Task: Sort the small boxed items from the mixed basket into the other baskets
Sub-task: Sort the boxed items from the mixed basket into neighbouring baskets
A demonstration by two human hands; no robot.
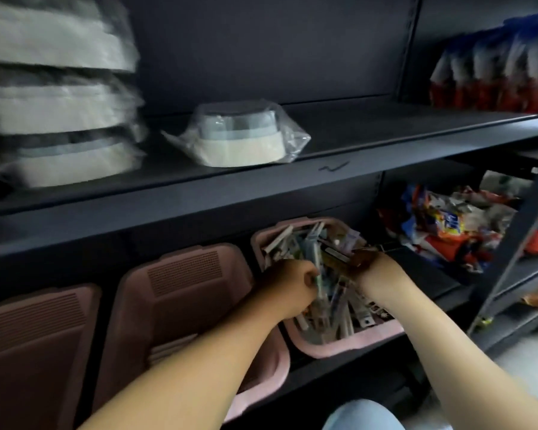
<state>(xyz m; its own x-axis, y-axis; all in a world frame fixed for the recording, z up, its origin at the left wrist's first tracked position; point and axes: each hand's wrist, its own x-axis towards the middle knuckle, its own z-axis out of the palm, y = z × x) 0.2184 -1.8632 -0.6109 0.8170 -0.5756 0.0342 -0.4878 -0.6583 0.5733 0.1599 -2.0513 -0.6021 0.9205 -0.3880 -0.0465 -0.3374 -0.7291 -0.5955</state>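
- Left hand [288, 285]: fingers [305, 274] are clenched round a slim, rectangular carton among the boxed items [311, 246].
- Right hand [375, 271]: fingers are buried in the pile; cannot tell whether they grasp anything.
- Mixed basket [339, 349]: smooth pink plastic with rounded corners, directly beneath both sets of fingers and heaped with narrow cardboard cartons lying at crossed angles.
- Middle basket [184, 274]: same pink plastic with a perforated grid panel, just left of the left fingers.
- Far basket [35, 321]: well left of the fingers, also with a slotted panel.
- Shelf [199, 200]: dark matte metal, above the fingers.
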